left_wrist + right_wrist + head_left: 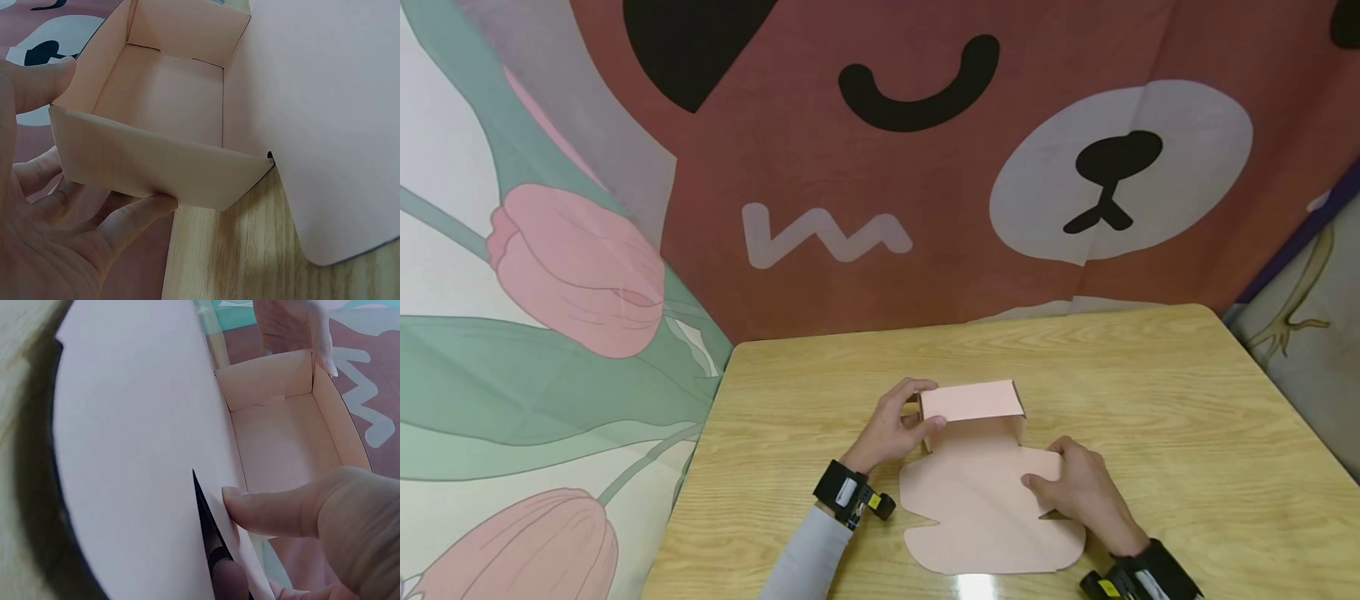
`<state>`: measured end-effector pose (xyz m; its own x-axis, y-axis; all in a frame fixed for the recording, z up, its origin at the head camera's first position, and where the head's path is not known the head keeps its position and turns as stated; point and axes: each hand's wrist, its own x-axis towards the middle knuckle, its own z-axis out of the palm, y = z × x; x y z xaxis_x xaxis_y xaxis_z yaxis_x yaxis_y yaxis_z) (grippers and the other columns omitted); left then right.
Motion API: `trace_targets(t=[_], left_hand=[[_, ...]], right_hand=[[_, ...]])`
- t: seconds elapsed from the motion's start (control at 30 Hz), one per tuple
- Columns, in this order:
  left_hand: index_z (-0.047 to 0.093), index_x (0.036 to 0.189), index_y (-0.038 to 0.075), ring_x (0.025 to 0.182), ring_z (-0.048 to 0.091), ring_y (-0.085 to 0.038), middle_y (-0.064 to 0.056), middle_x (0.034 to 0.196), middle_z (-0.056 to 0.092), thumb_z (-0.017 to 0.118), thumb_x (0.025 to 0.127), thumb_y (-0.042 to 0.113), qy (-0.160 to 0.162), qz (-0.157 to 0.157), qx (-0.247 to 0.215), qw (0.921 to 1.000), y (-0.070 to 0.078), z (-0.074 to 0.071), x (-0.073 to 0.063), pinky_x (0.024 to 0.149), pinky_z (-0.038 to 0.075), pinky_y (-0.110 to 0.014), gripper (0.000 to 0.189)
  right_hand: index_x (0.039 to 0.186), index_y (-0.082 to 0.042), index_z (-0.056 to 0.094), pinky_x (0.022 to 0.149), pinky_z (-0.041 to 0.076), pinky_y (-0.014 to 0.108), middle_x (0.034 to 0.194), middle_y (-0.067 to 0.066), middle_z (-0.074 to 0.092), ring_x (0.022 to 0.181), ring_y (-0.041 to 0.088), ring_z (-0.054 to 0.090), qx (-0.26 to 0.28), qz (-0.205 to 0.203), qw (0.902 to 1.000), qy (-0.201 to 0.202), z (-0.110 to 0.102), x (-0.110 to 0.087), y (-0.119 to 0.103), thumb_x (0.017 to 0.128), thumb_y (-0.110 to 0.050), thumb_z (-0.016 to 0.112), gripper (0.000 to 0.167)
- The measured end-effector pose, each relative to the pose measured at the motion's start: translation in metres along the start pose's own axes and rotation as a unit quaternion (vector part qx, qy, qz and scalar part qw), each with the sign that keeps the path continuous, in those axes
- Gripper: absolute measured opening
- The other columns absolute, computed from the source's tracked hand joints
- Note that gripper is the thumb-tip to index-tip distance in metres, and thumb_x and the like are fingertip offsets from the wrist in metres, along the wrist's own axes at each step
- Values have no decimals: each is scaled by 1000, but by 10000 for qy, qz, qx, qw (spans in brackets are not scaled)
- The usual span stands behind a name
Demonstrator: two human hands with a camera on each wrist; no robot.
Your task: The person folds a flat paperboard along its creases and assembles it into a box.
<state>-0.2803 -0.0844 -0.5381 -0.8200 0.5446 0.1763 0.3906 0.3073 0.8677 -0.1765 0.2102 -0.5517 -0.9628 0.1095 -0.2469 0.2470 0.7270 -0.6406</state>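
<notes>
A pink cardboard box (973, 402) with an unfolded lid (973, 479) is tipped on its side, its hollow toward the lid. My left hand (891, 429) grips the box's left end, thumb on one edge and fingers around the end wall (156, 159). At the lid's right side, my right hand (1086, 487) pinches a side flap near the fold. Its thumb lies over the cardboard in the right wrist view, and a fingertip (230, 580) shows through a dark slit in the lid. Rounded flaps (996, 546) spread toward the table's near edge.
The wood-grain table (797, 392) extends around the box on all sides. Behind it hangs a cloth with a brown bear print (820, 300); a tulip-patterned cloth (580, 275) hangs at the left.
</notes>
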Motion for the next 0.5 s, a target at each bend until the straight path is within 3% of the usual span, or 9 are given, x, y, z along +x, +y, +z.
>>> trace_targets(t=[0.23,0.5], left_hand=[[50,137,24,121,54,-17,2,133,52,70,91,41,-24,-44,85,10000,1,0,0,97,53,-31,53],[51,137,22,122,57,-20,2,134,52,70,91,40,-111,-45,116,9999,4,0,3,96,54,-32,53]], right_hand=[[105,3,56,57,50,30,89,14,66,74,19,61,61,113,9999,-58,0,1,-3,72,-33,86,57],[109,6,54,52,48,31,85,17,67,68,21,61,-394,-320,9984,242,2,1,-15,74,-19,84,53]])
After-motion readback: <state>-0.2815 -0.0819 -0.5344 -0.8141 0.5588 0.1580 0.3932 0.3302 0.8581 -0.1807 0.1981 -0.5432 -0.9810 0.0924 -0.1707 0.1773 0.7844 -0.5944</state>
